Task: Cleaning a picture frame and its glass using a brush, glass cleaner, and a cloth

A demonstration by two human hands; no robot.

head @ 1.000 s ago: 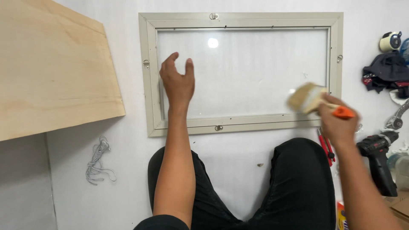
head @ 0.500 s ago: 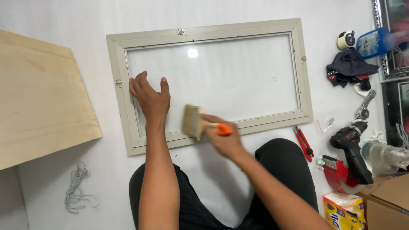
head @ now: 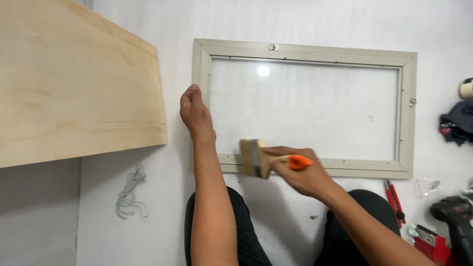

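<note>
Paintbrush (head: 257, 157) sits gripped in our right hand (head: 298, 172), bristles at nine o'clock over the grey picture frame (head: 305, 49)'s bottom rail; our left hand (head: 196, 114), open, presses the frame's left rail.

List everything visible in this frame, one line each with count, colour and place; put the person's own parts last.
Frame with glass pane: one, pale grey-beige, flat on the white surface, centre.
Plywood sheet: one, light wood, upper left.
Cord: one, grey, coiled below the sheet.
Paintbrush: one, pale bristles, orange-tipped handle, over the frame's lower rail.
Pliers: one, red handles, lower right.
Power drill: one, dark, lower right corner.
Tape roll: one, pale, right edge.
Dark cloth: one, right edge.
Legs: two, black trousers, bottom.
Left hand: on the frame's left side.
Right hand: holding the paintbrush.
</note>
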